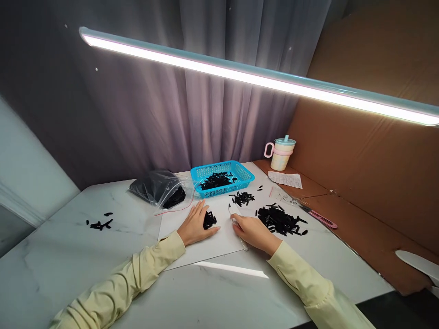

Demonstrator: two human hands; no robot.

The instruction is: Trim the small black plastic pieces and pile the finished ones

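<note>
Small black pieces (209, 220): clustered on the white sheet (219, 240), at two o'clock from the left hand (196, 226), touching its fingertips.
Left hand: flat, fingers spread, holding nothing.
Right hand (253, 231): closed around a white tool (233, 211), tip toward eleven o'clock.
Nearer: the left hand.
Long axis: mixed.

Left hand (197, 225) on small black pieces (209, 220); right hand (252, 232) around white tool (233, 211).

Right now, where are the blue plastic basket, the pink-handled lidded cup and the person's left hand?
blue plastic basket (247, 174): head view, right rim.
pink-handled lidded cup (281, 160): head view, cup body.
left hand (196, 224): head view, back of hand.
</note>
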